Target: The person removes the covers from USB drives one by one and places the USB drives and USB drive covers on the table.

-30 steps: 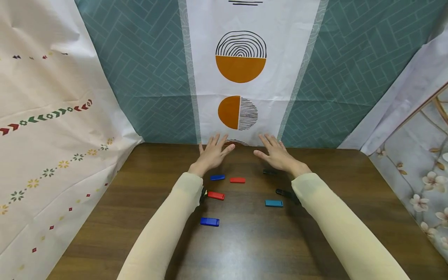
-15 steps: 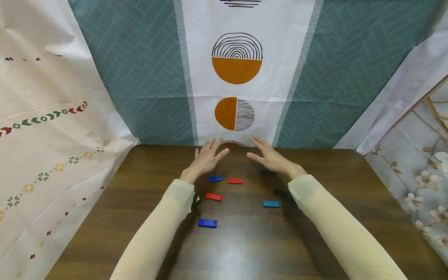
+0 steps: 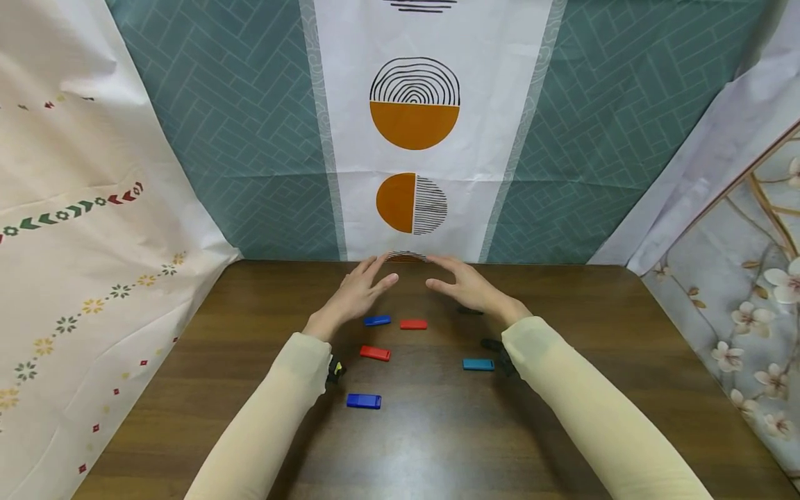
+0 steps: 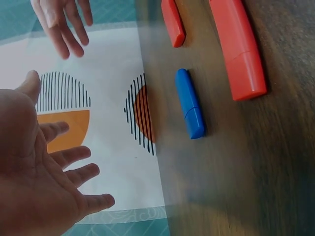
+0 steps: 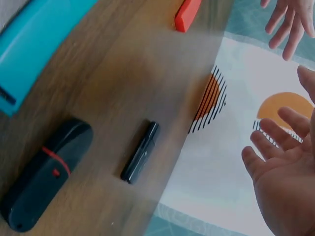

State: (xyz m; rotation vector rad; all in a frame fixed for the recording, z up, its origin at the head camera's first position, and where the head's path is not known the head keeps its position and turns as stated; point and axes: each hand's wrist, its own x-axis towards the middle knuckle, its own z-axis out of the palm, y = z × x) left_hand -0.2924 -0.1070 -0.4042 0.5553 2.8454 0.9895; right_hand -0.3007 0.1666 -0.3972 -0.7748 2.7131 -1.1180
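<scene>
My left hand (image 3: 354, 292) and right hand (image 3: 471, 287) are held up above the far part of the table, thumbs facing each other, fingers spread and holding nothing. Beneath and in front of them lie several USB flash drives. Near the left hand are a small blue drive (image 4: 190, 103) and a large red drive (image 4: 238, 49). Between the hands lies a second red drive (image 3: 414, 324). Under the right arm are a black drive with a red line (image 5: 47, 174) and a slim black drive (image 5: 140, 152). Closer in lie a teal drive (image 3: 478, 364) and a larger blue drive (image 3: 364, 401).
The brown wooden table (image 3: 425, 451) ends at a green cloth (image 3: 269, 139) with a white printed panel (image 3: 356, 139). A cream patterned cloth (image 3: 125, 229) borders the left side, a floral cloth (image 3: 700, 333) the right. A dark wrist strap (image 3: 334, 371) shows by the left sleeve.
Both hands have come slightly closer together, still raised with fingers extended. The whole head view has shifted a little. The drives lie as before.
</scene>
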